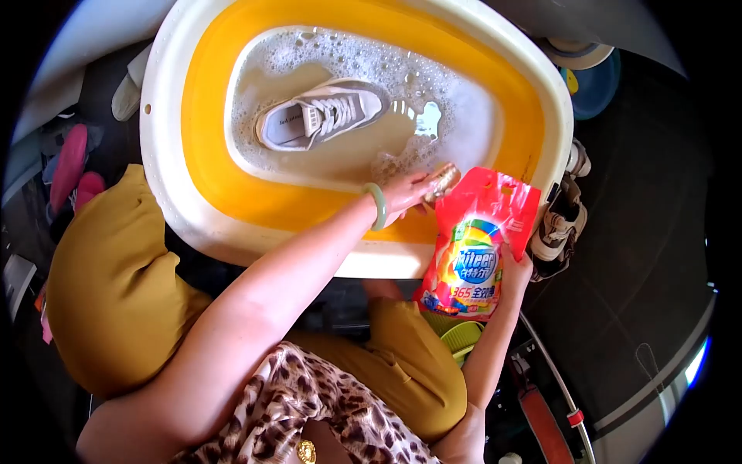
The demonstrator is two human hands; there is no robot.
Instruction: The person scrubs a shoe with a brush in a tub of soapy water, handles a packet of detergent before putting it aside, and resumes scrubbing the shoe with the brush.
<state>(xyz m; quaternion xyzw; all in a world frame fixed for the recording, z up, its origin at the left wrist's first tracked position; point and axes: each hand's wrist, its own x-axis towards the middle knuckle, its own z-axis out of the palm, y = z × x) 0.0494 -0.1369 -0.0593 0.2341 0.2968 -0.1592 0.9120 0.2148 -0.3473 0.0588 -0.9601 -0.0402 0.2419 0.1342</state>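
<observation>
A red bag with bright printing is held upright at the near right edge of the basin, its upper part seen in front of the rim. Its right side is gripped by the right hand, whose fingers are folded around the edge. At the bag's upper left corner, a small tan brush is held in the fingers of the left hand, over the basin's near side; whether brush and bag touch cannot be told. A pale green bangle is worn on the left wrist.

A grey and white shoe, laced, is set in cloudy water in the basin, with its toe pointed right. Foam is spread mostly along the far and right sides. The basin is rimmed in white and walled in yellow.

Beside the basin on the right, more shoes are placed on the dark floor, with a blue tub farther off. A green slipper is partly seen below the bag, and pink footwear at far left. Mustard trousers and a leopard-print top are worn.
</observation>
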